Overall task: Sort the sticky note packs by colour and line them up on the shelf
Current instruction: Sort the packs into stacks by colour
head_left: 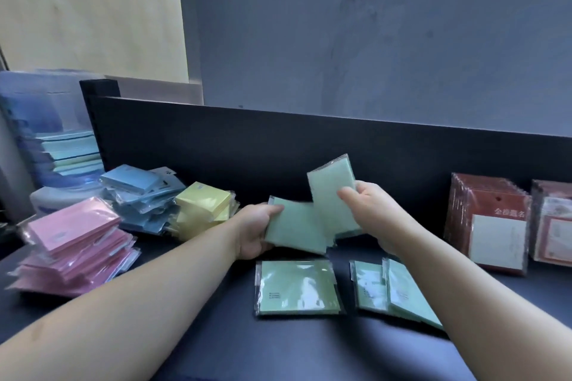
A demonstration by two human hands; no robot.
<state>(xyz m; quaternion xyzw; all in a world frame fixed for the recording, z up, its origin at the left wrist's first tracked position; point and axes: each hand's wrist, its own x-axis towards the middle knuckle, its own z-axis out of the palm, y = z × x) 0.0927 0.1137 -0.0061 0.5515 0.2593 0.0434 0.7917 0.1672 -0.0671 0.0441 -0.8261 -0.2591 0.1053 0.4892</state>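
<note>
Status: sorting well advanced; lining up judged not yet done.

Locate three colour piles at left on the dark shelf (216,334): pink pile (77,244) nearest, blue pile (139,198) farther back, yellow pile (201,210) just right of the blue and touching it. Treat all three as sorted by colour but loose, with packs stacked askew and not in a row.

At centre, find one green pack (294,229) gripped in the left hand (257,232), thumb on top at the far left corner, fingers curled underneath. Find a second green pack (331,195), tilted, pinched in the right hand (371,210), thumb on the near face, fingers behind. Note its lower edge overlapping the first pack, and both raised above the shelf close to the back panel (278,145).

Nearer, find a single flat pack (297,288), green, below the left hand, and two overlapping flat packs (368,284), also green, under the right forearm. Count these as not yet gathered.

Note red packs (489,219) upright at right and a clear tub (71,151) of pale packs at far left; cannot tell whether part of the job.

Remaining, by judgement: gather the green into one group, then square each colour into a line.
</note>
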